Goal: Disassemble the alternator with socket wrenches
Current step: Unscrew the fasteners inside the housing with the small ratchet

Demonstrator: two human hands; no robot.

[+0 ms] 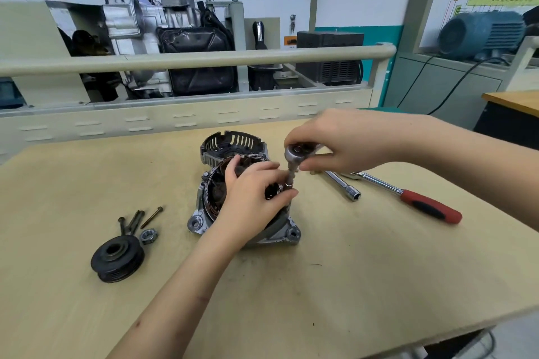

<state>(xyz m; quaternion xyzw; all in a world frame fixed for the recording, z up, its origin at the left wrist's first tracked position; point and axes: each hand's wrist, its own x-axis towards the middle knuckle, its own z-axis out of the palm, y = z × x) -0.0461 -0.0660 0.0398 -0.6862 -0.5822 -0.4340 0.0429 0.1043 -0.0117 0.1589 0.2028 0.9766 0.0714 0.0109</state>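
Farthest left of the grip, on the worktop (350, 285), lies a dark grooved pulley (117, 258). Just beyond it sit a hex nut (148, 236) and several long bolts (139, 220), loosely grouped and touching one another in part.

Next comes the alternator (204, 210), standing on the worktop with its open end up; copper stator windings show inside the aluminium housing. A separated slotted end cover (233, 144) stands directly behind it, touching or nearly so (contact cannot be confirmed).

Left hand (250, 198) rests over the alternator's top, fingers curled around the housing rim, thumb and forefinger beside the socket at the tool's lower end. Right hand (344, 146) grips the head of a small ratchet wrench (293, 160), fingers closed round it; the tool stands upright, its socket down at the alternator's right edge.

Right of the grip, a chrome extension bar (344, 185) lies on the worktop, and just beyond it a larger ratchet (408, 195) with red-and-black handle.
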